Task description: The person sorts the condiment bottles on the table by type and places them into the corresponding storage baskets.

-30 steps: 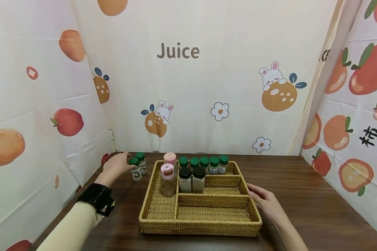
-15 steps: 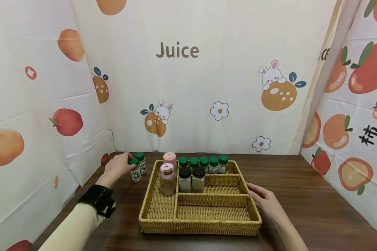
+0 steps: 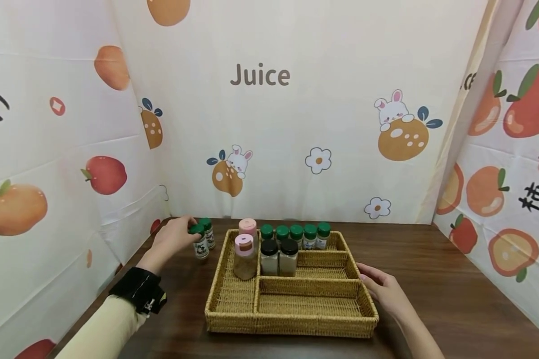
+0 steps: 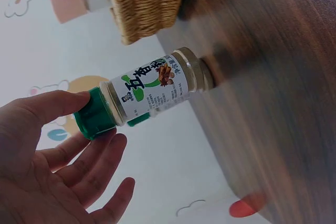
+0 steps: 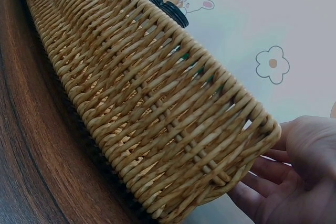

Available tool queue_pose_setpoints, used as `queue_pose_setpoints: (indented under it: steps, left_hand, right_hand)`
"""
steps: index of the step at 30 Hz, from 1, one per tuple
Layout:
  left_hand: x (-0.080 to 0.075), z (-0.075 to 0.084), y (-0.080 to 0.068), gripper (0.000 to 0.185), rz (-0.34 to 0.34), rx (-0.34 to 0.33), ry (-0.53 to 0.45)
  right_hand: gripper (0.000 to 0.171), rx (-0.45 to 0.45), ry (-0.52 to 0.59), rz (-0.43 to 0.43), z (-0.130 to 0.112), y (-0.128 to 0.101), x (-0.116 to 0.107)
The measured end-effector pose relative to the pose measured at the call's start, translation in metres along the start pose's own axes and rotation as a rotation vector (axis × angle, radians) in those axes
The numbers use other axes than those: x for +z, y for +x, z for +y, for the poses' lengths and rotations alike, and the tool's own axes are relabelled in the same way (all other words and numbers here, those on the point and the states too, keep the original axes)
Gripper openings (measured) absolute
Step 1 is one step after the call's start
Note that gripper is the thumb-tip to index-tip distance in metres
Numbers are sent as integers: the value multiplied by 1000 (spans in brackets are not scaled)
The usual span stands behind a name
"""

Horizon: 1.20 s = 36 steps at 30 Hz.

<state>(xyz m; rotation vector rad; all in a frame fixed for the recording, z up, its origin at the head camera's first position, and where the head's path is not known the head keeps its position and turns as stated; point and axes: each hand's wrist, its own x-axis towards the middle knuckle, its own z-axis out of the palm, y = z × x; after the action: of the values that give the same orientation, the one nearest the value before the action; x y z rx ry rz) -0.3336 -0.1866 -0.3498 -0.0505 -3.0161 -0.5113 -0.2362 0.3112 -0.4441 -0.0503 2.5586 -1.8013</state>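
At the table's back left, my left hand [image 3: 174, 235] pinches the green cap of a small spice jar [image 3: 200, 245] between thumb and fingers. The left wrist view shows this spice jar [image 4: 152, 85] with brown powder and a white label, its base close at the wood. Right behind it stands a second green-capped jar [image 3: 209, 235]. My right hand [image 3: 385, 290] rests at the right side of a divided wicker tray [image 3: 292, 326]. In the right wrist view the fingers of my right hand [image 5: 299, 174] lie against the tray's corner.
Several green-capped jars [image 3: 296, 234] line the tray's back compartment. Two black-capped jars [image 3: 279, 259] stand in the middle one. The left compartment holds two pink-capped bottles [image 3: 245, 259]. Printed curtains [image 3: 269, 124] close off the back and sides of the brown table [image 3: 413, 249].
The left hand has come in a little closer around the green cap. The head view has shifted slightly. The right hand stays at the tray's side.
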Motion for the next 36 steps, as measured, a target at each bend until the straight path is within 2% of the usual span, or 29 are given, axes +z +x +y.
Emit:
queue_pose_setpoints:
  steps: [13, 23, 28, 36]
  left_hand:
    - [-18, 24, -13, 37, 82, 143, -72]
    - [-31, 54, -23, 37, 114, 201, -106]
    - [-37, 69, -27, 37, 117, 256, -149]
    - [-50, 101, -28, 36, 114, 309, -176]
  right_hand:
    - [51, 4, 4, 3, 7, -1, -4]
    - [53, 0, 13, -8, 5, -2, -5]
    - [54, 6, 26, -18, 3, -2, -5]
    - [54, -3, 48, -24, 0, -1, -2]
